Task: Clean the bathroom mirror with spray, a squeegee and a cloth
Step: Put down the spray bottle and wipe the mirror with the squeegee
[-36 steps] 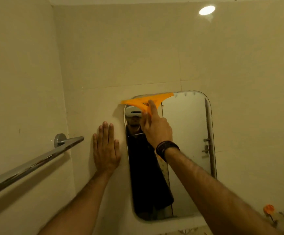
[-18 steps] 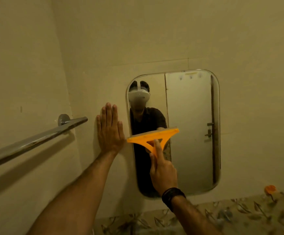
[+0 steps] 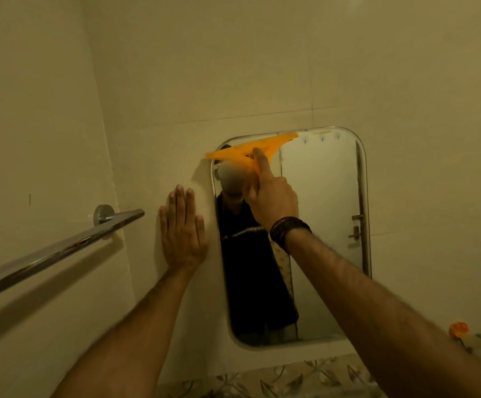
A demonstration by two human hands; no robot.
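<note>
Head view: right hand (image 3: 272, 196) grips squeegee (image 3: 250, 152), forefinger extended, blade at mirror (image 3: 319, 225) top-left. Left hand (image 3: 183, 231) flat on wall beside mirror, fingers together. Squeegee stage underway; right portion, cloth wipe judged outstanding.

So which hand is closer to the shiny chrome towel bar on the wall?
Left. The left hand lies flat on the wall beside the chrome towel bar; the right hand holds the orange squeegee further right.

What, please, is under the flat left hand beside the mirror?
The left hand rests flat on the plain cream tiled wall; the wall patch beneath the palm is covered.
</note>
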